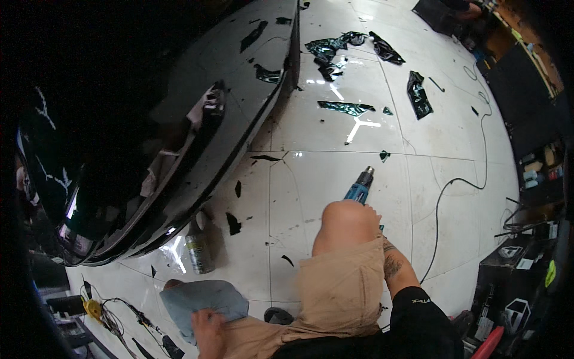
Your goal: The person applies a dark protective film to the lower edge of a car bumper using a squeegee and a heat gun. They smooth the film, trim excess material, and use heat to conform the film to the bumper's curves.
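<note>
My right hand (373, 216) is closed round a blue heat gun (359, 190) beside my right knee. Its dark metal nozzle points away from me over the tiled floor, and my knee hides part of its body. My left hand (208, 326), slightly blurred, is closed on a grey-blue cloth (203, 299) draped over my left knee. Ahead and to the left curves a glossy black car body panel (197, 161), apart from both hands. A bottle with greenish liquid or label (198, 251) stands on the floor under the panel's lower edge.
Torn dark film scraps (420, 96) litter the white tile floor (335, 239). A black cable (439, 209) winds across the right side. Dark shelving (538, 173) and boxes (508, 275) line the right. Tangled cords with a yellow piece (92, 308) lie at lower left.
</note>
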The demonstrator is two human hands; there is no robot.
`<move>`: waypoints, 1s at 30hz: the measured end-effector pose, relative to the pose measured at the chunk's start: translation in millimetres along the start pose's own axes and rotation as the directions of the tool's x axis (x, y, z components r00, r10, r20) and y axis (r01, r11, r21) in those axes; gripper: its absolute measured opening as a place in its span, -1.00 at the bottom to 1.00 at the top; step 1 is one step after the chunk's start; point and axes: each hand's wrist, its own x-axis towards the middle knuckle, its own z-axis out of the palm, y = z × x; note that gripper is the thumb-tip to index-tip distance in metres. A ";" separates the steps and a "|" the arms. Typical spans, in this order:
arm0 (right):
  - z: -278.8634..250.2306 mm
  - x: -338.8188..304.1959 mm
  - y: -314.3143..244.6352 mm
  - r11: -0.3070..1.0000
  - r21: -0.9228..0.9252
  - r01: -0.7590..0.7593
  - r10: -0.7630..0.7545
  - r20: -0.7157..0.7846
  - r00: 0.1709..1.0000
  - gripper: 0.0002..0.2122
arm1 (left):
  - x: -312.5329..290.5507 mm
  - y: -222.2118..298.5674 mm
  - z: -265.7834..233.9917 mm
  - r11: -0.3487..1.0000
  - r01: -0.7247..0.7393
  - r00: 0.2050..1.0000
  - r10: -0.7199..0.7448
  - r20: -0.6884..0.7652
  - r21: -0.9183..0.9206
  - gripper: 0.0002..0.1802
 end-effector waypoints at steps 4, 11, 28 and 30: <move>-33.7 -3.9 3.4 0.950 0.278 0.143 -0.172 0.082 0.982 -0.46 | 3.4 -75.5 -38.6 0.697 0.239 0.921 -0.382 -0.069 -0.676 -0.43; -190.8 -55.5 -45.3 0.753 0.571 0.328 -0.360 -0.060 0.931 -0.61 | -4.7 -62.0 -135.4 0.051 -0.211 0.948 -0.234 -0.217 -0.976 -0.40; -453.6 -277.7 -132.8 0.042 0.891 0.453 -0.562 -0.354 0.748 -0.16 | 18.0 24.0 -208.7 0.602 -0.479 0.876 0.370 -0.308 -0.638 -0.53; -446.1 -256.5 -147.2 0.059 0.892 0.448 -0.605 -0.325 0.727 -0.15 | 9.0 26.6 -206.8 0.652 -0.444 0.896 0.309 -0.319 -0.614 -0.55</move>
